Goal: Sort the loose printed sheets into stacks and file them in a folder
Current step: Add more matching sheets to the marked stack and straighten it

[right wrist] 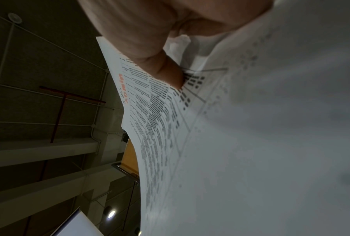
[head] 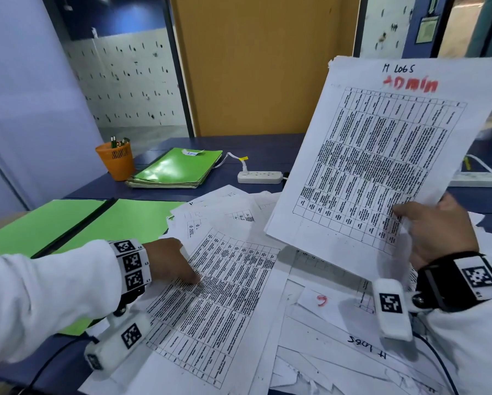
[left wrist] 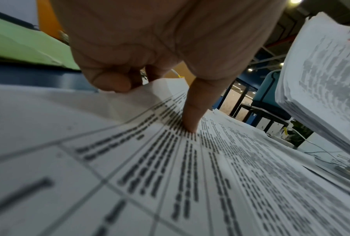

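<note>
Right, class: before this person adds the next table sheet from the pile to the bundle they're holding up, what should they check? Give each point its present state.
1. Right hand grips the white paper bundle headed "ADMIN" in red: ok.
2. Left hand has the next printed table sheet pinned by a fingertip, one corner curled up at the other fingers: ok.
3. Only one sheet lifted: cannot tell.
4. Its heading matches the bundle's: cannot tell.
5. Flat green open folder lies ready beside the loose white paper pile: ok.
</note>
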Motion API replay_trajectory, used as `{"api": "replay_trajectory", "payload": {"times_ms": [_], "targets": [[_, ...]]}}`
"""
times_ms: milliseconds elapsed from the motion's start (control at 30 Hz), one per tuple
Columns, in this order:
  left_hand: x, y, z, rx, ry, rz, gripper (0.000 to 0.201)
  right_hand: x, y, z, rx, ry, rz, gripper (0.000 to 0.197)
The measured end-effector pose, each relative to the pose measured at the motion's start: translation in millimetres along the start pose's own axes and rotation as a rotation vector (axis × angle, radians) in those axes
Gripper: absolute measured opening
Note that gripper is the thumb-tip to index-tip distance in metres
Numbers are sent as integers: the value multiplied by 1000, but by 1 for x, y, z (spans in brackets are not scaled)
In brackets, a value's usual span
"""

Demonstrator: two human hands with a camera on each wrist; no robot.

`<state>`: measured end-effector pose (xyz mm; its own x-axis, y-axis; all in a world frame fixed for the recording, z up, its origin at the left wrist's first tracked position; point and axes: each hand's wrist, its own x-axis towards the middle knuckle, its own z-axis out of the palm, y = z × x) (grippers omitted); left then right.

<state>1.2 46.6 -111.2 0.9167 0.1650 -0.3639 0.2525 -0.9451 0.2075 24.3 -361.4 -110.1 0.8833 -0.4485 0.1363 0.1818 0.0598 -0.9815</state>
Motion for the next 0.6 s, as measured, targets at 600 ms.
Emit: {"api": "replay_trajectory", "payload": {"times_ms": [600], "targets": [[-21, 5, -65, -301, 544, 253, 18, -1, -4, 2, 43, -3, -1, 38]]}}
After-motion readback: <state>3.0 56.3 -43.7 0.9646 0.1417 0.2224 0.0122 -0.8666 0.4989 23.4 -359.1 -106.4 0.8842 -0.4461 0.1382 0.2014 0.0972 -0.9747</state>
